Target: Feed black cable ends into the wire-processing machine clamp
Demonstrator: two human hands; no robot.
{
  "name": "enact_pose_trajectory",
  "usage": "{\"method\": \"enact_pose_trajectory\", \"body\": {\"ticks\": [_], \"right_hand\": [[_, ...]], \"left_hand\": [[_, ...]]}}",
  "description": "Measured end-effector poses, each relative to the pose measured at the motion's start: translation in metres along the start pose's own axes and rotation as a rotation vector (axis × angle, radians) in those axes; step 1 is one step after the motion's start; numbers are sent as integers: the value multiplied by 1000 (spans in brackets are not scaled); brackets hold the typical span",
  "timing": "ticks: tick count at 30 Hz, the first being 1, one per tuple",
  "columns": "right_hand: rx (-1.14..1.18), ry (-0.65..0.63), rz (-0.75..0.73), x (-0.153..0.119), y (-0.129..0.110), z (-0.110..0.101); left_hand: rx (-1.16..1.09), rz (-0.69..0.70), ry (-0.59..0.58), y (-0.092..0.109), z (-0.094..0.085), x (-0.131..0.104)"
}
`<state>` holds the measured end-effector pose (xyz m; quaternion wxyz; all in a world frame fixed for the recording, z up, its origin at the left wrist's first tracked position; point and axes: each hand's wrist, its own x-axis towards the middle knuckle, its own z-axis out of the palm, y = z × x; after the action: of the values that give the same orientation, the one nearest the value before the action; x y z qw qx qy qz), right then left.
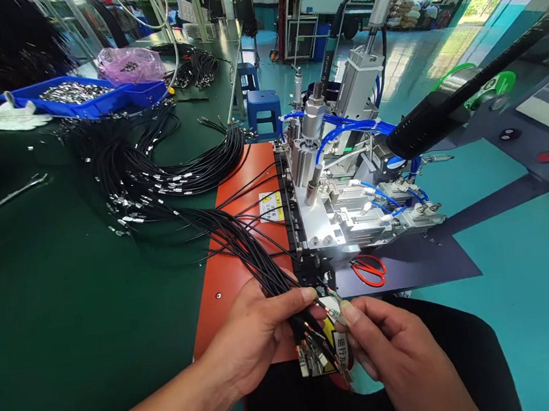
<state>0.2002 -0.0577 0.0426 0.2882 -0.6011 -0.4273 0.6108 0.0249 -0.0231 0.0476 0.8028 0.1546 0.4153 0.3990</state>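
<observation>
My left hand [267, 324] is closed round a thick bundle of black cables [255, 253] near their ends. Metal connectors [312, 355] on those ends hang below the hand, some with bits of copper-coloured wire showing. Between thumb and fingers, my right hand [380, 331] pinches a small metal connector [336, 315] on the end of one cable, just right of the bundle. The bundle runs back over an orange plate [210, 297] beside the silver machine [325, 220]. Several single cables lie across that plate and reach the machine's edge.
Red-handled scissors [370, 270] lie on the machine's dark base. More black cables [173, 170] spread over the green table [70, 318]. A blue tray [83, 111] of small metal parts, a white glove [12, 115] and a pink plastic bag [129, 65] are further back. Blue stools [264, 110] stand behind.
</observation>
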Motion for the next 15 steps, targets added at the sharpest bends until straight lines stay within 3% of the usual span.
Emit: {"method": "enact_pose_trajectory", "body": {"ticks": [7,12,15], "right_hand": [[-83,47,-93,-4,-3,0],[-292,307,-271,1,2,-5],[-366,401,-345,1,7,-12]], "left_hand": [[24,36,-61,-4,-11,5],[47,26,-175,-6,-24,10],[68,43,-177,-6,-24,9]]}}
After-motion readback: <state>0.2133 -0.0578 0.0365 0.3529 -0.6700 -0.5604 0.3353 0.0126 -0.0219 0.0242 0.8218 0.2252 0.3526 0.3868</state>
